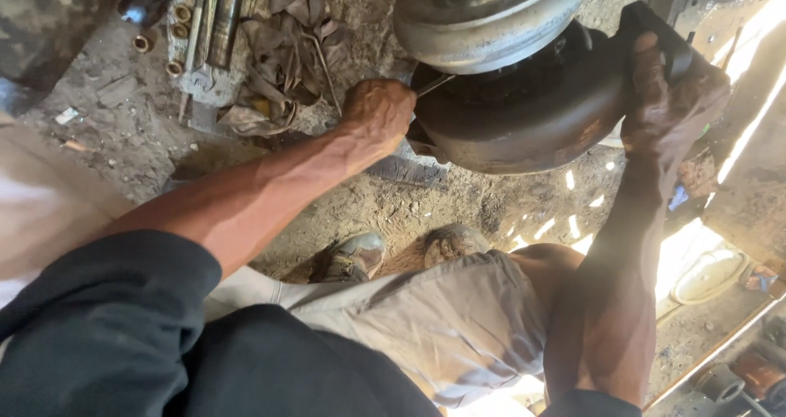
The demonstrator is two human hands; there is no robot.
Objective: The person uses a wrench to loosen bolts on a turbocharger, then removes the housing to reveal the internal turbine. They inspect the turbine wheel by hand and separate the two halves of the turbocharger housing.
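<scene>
Hands are both busy at the drum [524, 114]: the left hand [378, 114] is closed around a thin metal tool [434, 84] pushed into the gap under the hub [483, 15], the right hand [655, 97] grips the drum's far edge. The drum sits still mounted, so the work seems unfinished. The tool's tip is hidden; the top is cut off.

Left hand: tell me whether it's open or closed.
Closed: the left hand is fisted around a thin metal tool poked into the dark drum.
</scene>
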